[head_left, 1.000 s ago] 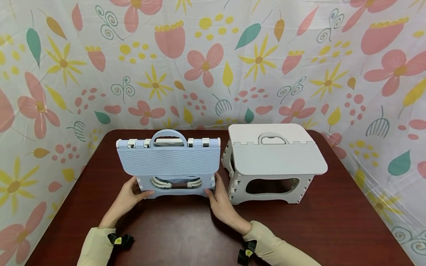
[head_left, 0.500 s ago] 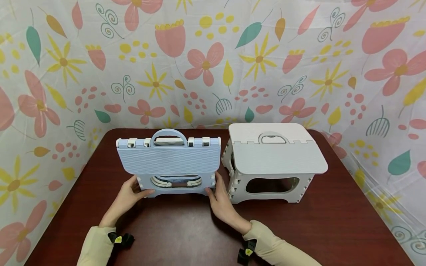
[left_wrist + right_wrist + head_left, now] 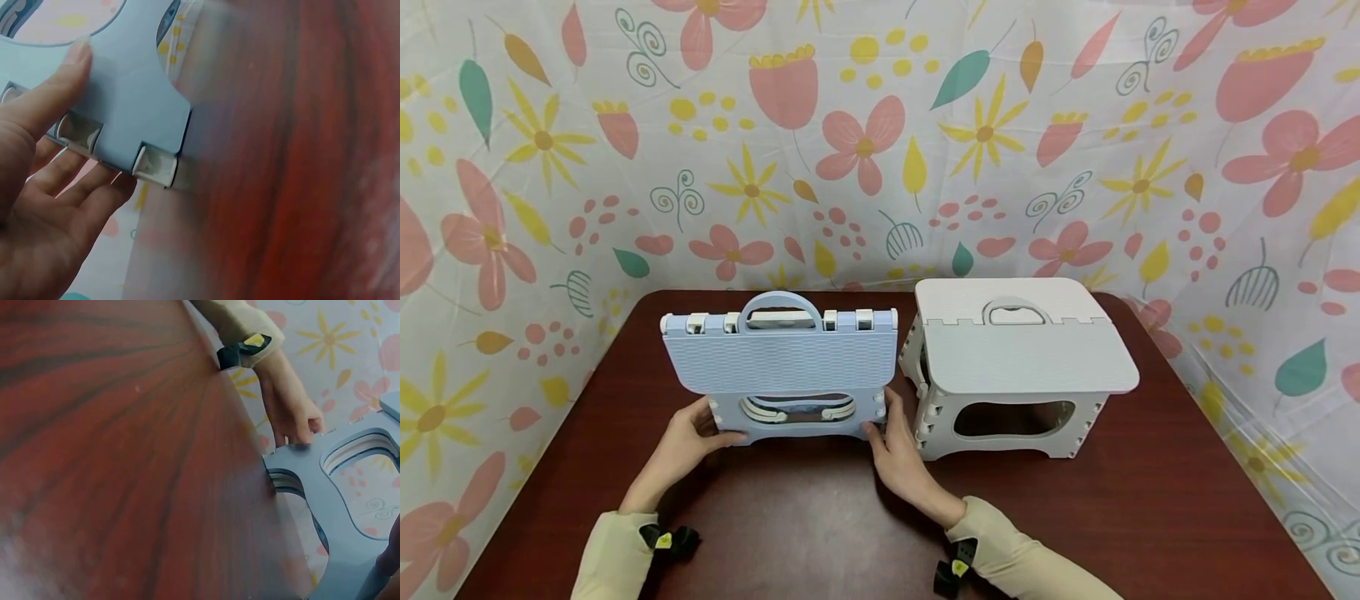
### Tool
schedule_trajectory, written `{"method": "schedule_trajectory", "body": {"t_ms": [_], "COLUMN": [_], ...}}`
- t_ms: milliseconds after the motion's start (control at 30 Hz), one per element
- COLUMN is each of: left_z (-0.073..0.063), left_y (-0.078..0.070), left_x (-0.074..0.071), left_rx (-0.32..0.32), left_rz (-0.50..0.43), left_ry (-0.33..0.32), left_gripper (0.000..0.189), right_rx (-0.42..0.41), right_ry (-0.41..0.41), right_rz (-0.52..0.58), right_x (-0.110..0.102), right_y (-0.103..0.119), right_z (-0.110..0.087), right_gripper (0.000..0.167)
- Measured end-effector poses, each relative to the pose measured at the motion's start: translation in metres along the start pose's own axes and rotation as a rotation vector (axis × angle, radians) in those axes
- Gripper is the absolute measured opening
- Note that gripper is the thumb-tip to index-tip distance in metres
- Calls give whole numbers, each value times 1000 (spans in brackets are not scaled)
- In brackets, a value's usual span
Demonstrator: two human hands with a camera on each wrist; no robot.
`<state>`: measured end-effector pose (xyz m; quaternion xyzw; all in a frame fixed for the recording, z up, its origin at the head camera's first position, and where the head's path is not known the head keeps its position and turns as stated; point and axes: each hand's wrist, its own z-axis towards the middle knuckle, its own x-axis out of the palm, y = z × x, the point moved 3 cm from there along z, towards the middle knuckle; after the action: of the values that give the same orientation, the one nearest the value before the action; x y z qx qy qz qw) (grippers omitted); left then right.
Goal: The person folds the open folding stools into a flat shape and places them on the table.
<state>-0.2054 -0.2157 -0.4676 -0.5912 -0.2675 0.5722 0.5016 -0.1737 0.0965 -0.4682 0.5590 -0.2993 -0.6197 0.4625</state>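
Observation:
A pale blue folding stool [image 3: 778, 362] stands in front of me on the dark red table. Its front seat half slants down toward me, its handle arches at the top, and its legs look close together. My left hand [image 3: 681, 450] grips the left leg edge low down. In the left wrist view the thumb lies on the blue leg panel [image 3: 125, 81] and the fingers curl behind the hinged edge. My right hand [image 3: 902, 462] holds the opposite leg edge, thumb in front; only a sliver of it shows in the right wrist view.
Just right of the blue stool stands a white folding stool [image 3: 1018, 358], unfolded with its top flat. A flower-printed curtain [image 3: 865, 150] hangs behind the brown-red table [image 3: 820, 525]. Both wrists carry black straps.

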Motion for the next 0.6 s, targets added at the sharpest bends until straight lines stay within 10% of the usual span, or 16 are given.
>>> {"method": "schedule_trajectory", "body": {"t_ms": [600], "left_z": [0], "left_y": [1], "left_x": [-3], "left_rx": [-36], "left_rz": [44], "left_ry": [-14], "left_gripper": [53], "right_rx": [-8], "right_ry": [-26], "right_rz": [-12], "right_x": [-1], "right_y": [2], "right_z": [1], "right_gripper": [46]}}
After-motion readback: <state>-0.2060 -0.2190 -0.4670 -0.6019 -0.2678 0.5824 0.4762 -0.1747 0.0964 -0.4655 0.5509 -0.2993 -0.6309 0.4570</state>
